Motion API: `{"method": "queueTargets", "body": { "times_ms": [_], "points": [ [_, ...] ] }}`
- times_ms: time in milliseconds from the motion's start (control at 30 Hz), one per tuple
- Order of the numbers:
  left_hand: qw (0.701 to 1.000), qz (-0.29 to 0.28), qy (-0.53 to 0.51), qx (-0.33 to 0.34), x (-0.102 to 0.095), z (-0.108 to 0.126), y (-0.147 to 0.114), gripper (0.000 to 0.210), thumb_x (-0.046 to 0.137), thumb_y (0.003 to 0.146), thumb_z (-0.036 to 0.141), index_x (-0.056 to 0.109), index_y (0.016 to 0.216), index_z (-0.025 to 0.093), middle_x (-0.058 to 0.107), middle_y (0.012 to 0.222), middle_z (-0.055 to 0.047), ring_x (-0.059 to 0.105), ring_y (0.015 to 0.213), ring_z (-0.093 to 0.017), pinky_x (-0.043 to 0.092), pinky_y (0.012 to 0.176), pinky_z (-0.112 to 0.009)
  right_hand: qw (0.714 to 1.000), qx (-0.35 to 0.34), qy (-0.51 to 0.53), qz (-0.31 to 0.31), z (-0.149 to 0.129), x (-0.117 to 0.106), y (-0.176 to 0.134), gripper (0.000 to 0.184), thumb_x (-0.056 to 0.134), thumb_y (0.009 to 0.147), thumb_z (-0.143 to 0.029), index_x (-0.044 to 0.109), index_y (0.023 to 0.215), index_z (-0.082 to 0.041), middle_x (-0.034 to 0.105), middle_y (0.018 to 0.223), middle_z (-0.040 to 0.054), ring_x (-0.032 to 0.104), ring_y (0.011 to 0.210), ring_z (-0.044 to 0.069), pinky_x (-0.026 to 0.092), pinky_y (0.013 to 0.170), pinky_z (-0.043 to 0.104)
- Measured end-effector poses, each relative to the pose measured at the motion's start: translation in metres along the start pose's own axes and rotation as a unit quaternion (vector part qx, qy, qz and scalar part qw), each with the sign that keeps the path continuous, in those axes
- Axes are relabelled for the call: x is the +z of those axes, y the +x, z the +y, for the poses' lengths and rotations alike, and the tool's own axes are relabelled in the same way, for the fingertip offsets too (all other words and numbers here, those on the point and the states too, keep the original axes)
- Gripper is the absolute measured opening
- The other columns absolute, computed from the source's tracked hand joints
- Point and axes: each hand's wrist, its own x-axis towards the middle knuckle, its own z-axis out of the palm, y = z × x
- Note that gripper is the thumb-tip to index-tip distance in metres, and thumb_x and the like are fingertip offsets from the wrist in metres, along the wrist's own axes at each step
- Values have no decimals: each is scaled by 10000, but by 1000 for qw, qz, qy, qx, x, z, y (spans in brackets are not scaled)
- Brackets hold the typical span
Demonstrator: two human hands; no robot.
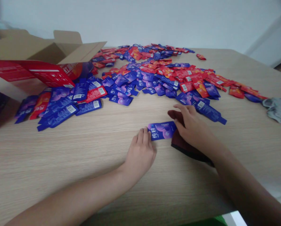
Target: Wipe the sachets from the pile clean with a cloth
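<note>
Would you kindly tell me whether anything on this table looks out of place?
A crumpled grey item, perhaps cloth, lies at the right end of the spread packets, unlike them; one red packet sits apart near the back.

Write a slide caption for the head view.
Left hand touching a purple pouch, right hand on a maroon item beside it, with heaped pouches and an open carton beyond.

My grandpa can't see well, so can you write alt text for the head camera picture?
A left hand and right hand are at opposite ends of a purple packet on a table; a dark red thing, perhaps cloth, lies under the right hand. Behind are piles of red and purple packets and, at left, an open box.
</note>
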Motion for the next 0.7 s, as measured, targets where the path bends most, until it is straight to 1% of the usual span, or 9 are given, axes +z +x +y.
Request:
{"method": "queueTargets", "body": {
  "times_ms": [33,133,200,300,400,500,533,600,700],
  "points": [
    [1000,1,1,0,0,0,0,431,477,897,191,568,1239,-55,545,1325,-291,544,1214,-361,506,882,-426,1000,-20,10,-3,-14,3,1,400,444,900,-213,518,1293,-217,484,1289,145,609,907,235,458,674,345],
    [1000,-5,1,4,-1,-1,1,370,498,890,205,621,1174,2,556,1320,-275,543,1213,-364,509,863,-428,995,-82,-16,-49,-50,19,1,276,430,917,-219,641,1092,-257,495,1304,104,604,866,212,427,594,313],
    [1000,-11,-1,6,-2,-2,1,356,513,879,208,634,1155,19,564,1314,-265,547,1207,-360,511,853,-421,990,-112,-48,-65,-60,28,0,250,449,916,-228,679,1006,-267,537,1236,90,593,892,225,405,568,305],
    [1000,-10,-2,2,-2,-2,1,400,495,885,198,600,1212,-8,551,1330,-268,541,1215,-352,508,864,-417,991,-80,-76,-71,-44,28,-4,259,461,926,-260,705,1005,-295,575,1121,87,589,897,234,392,563,308],
    [1000,-12,-2,-3,-2,-1,0,444,469,901,190,553,1263,-53,533,1346,-279,535,1226,-354,497,892,-423,992,-7,-71,-107,-6,13,-5,262,488,909,-260,725,1010,-307,585,1047,82,604,831,211,421,627,322],
    [1000,-18,-3,-4,-2,0,1,452,465,906,189,544,1271,-66,534,1343,-283,539,1222,-358,493,901,-426,990,25,-61,-125,24,-6,-2,266,492,898,-295,737,1002,-287,580,1015,85,610,791,201,445,701,343],
    [1000,-18,-1,-4,-2,0,1,452,468,904,189,544,1269,-67,533,1343,-284,538,1223,-360,494,900,-425,991,28,-60,-113,26,-10,0,275,489,901,-333,735,1005,-268,576,1036,95,612,794,207,450,717,351],
    [1000,-14,1,-6,-2,0,1,455,476,896,188,546,1265,-68,533,1342,-286,538,1222,-357,497,895,-421,996,17,-51,-75,16,-12,2,323,481,905,-397,712,1054,-226,554,1124,122,613,852,229,458,748,363],
    [1000,-9,-6,-3,-2,-2,1,436,501,870,187,580,1234,-39,543,1337,-275,536,1224,-353,501,890,-417,998,-44,-18,-30,-24,0,1,375,452,922,-384,622,1206,-210,480,1291,144,585,997,256,460,780,365]
  ]
}}
